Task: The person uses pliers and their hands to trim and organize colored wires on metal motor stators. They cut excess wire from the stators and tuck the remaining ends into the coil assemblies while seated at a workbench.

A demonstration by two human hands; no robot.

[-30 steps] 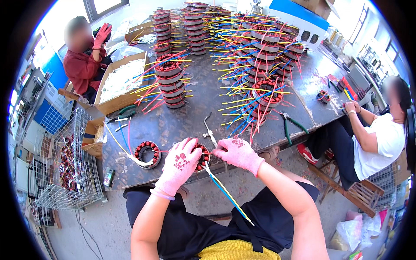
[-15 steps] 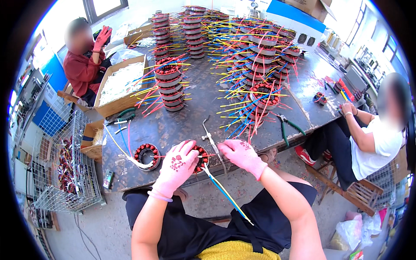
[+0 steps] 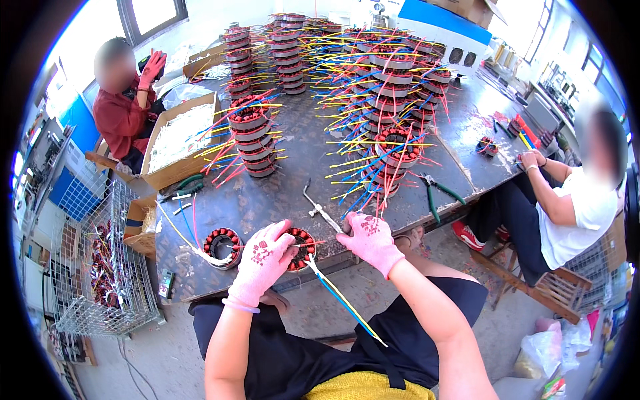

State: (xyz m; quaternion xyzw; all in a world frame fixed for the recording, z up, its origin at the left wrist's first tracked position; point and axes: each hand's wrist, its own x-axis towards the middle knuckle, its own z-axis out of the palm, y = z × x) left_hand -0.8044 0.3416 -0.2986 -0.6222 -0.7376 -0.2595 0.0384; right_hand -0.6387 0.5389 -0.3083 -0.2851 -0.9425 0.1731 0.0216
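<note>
My left hand (image 3: 261, 259), in a pink printed glove, is closed on the left side of a ring-shaped motor stator (image 3: 303, 257) with red windings. A short red lead stands out across the ring beside my fingertips. From the stator a white-sleeved bundle of blue and yellow wires (image 3: 343, 305) hangs over the table edge. My right hand (image 3: 370, 243), gloved likewise, has its fingers closed at the lower end of a thin metal torch (image 3: 323, 212) with a bent nozzle. That end is partly hidden by the hand. Left of my left hand lies another stator (image 3: 222, 248).
Tall stacks of wired stators (image 3: 253, 143) stand on the dark table (image 3: 293, 153). Green-handled pliers (image 3: 435, 197) lie to the right, others (image 3: 190, 185) to the left. A carton (image 3: 177, 175) and wire basket (image 3: 107, 267) are at left. Two people sit at the table's sides.
The view has shifted slightly. My right hand has moved a little over the torch's lower end, hiding more of it. My left hand stays at the stator.
</note>
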